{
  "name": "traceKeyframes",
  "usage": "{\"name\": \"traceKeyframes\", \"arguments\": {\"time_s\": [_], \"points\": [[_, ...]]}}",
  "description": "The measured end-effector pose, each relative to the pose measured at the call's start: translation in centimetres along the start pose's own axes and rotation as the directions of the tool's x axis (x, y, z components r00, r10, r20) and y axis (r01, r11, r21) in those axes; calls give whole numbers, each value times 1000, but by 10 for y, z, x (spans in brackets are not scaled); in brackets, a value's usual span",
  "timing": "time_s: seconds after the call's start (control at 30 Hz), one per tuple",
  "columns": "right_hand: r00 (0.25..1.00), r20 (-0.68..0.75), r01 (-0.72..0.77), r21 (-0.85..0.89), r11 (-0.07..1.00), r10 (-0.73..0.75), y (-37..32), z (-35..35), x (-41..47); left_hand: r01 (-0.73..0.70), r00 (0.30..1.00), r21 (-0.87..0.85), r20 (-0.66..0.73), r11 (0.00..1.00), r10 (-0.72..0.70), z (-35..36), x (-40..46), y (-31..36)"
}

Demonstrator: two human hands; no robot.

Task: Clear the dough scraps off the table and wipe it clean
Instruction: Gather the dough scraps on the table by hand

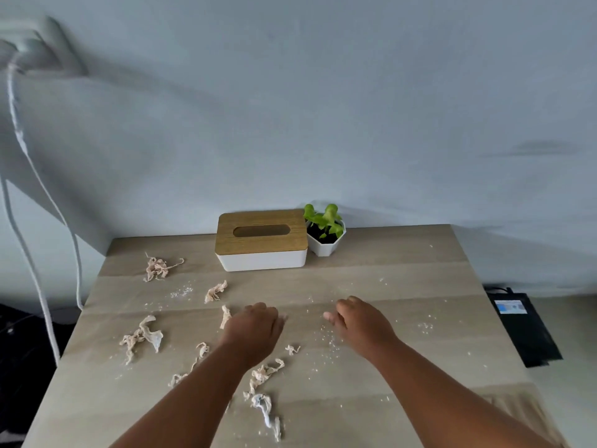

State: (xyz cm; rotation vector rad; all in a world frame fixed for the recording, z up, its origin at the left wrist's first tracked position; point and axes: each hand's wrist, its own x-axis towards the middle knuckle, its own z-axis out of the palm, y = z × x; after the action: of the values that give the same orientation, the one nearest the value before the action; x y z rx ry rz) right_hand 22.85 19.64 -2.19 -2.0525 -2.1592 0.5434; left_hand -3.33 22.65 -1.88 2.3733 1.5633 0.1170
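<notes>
Dough scraps, stringy pale torn ribbons, lie scattered over the left and middle of the wood-grain table, amid white flour specks. Left hand and right hand hover mid-table, fingers loosely curled, gripping nothing. Behind: white tissue box with wooden lid, beside a faceted white plant pot.

Pale blue-grey wall fills upper field; soft diffuse light, faint shadows on it. White cables hang down the wall at far left, running to the floor beside the table. Light wood-grain table set against the wall. At its back edge: white tissue box with wooden lid, and just beside it on the right a small green plant in a white faceted pot. Right of table, on a pale floor, a black flat item with a blue-white label.
</notes>
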Motion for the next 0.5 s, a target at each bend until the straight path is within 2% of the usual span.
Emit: {"name": "traceKeyframes", "arguments": {"time_s": [0.13, 0.23, 0.4, 0.5], "points": [[1000, -5, -2, -11, 1000, 2, 6, -10, -24, -61, 998, 9, 2, 998, 61, -6, -4, 19], [1000, 19, -9, -44, 999, 10, 11, -13, -42, -81, 995, 5, 57, 997, 81, -6, -5, 32], [992, 7, -125, -71, 990, 126, 20, -18, -73, -135, 979, -50, 146, 990, 141, 8, -5, 50], [982, -17, -187, -51, 981, 186, 28, -18, -93, -139, 975, -150, 154, 979, 162, 21, -4, 63]]}}
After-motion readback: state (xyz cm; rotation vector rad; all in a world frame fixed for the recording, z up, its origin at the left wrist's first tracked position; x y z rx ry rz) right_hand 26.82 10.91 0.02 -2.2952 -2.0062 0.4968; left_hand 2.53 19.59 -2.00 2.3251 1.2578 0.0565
